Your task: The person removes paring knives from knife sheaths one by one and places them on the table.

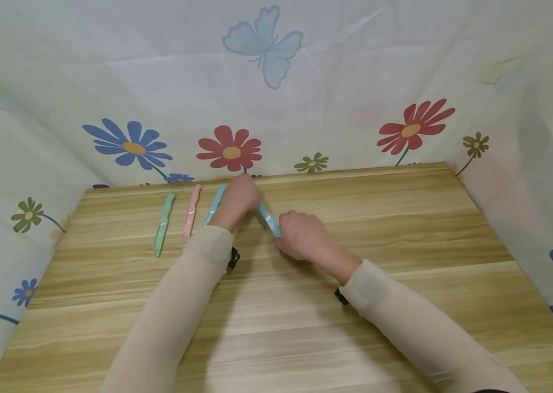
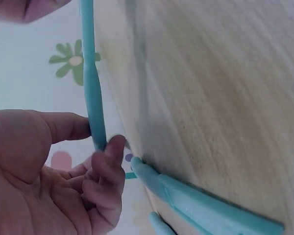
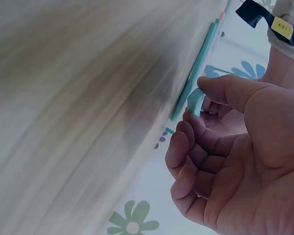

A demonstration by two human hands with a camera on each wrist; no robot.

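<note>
In the head view a light blue sheathed knife point(image 1: 269, 219) slants between my two hands, lifted off the table. My left hand point(image 1: 241, 197) pinches its handle end; in the left wrist view thumb and fingers close on that blue handle point(image 2: 93, 98). At the other end, my right hand point(image 1: 303, 236) pinches the sheath tip point(image 3: 195, 102) between thumb and forefinger. Left of my left hand lie another blue knife point(image 1: 215, 204), partly covered by the hand, a pink knife point(image 1: 192, 213) and a green knife point(image 1: 163, 225), roughly parallel.
The wood-grain table point(image 1: 404, 218) spreads under both arms. White curtains printed with flowers and a butterfly point(image 1: 264, 46) hang along its back and sides. In the left wrist view a second blue handle point(image 2: 159, 224) shows beside the lying blue knife point(image 2: 210, 205).
</note>
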